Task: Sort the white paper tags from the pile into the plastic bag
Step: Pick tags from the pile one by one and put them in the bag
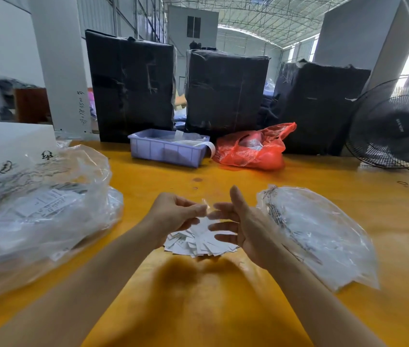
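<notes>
A small pile of white paper tags [198, 242] lies on the yellow table [223, 309], directly under my hands. My left hand [173, 215] hovers above the pile, its fingertips pinched on a small, blurred pale piece near 930,835; what it is cannot be made out. My right hand [238, 225] is beside it, palm turned inward, fingers spread, holding nothing. A flat clear plastic bag [323, 236] with dark printing lies right of my right hand. A large crumpled clear plastic bag [40, 209] holding printed sheets sits on the left.
At the far side stand a lilac plastic tray [166, 150] and a red plastic bag [251, 149]. Behind them are three large black-wrapped bundles [223, 93]. A black fan [396, 123] stands at the right edge. A white box [5, 139] sits far left.
</notes>
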Available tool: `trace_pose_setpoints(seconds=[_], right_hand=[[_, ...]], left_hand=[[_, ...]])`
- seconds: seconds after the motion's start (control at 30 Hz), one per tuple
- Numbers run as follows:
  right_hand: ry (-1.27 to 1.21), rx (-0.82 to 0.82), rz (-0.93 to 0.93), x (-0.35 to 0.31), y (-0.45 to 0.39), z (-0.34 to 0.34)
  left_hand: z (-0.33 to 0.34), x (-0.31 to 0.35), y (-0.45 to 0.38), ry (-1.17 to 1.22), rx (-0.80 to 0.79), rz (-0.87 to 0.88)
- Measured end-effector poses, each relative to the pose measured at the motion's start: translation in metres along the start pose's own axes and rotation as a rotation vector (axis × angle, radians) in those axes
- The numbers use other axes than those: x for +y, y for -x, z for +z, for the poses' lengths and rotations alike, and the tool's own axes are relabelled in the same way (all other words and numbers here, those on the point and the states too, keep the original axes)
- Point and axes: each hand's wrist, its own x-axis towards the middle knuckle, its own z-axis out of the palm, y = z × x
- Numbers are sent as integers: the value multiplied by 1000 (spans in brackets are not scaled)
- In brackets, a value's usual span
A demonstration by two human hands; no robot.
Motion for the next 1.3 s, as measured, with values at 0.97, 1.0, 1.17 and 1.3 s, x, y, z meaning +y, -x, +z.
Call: trace_pose_setpoints(seconds=[0.97,1.0,1.17,1.3], right_hand=[[1026,313,-250,23,-13,-19],[1124,257,-196,26,-14,-19],[1301,150,-196,30,-21,-14],[1395,108,-262,29,-20,-16]], left_hand=[[-5,-16,-9,116,78,8],[-6,-18,-10,128,81,-4],[-4,-21,-10,166,70,-4],[-1,-23,-9,162,48,-5]])
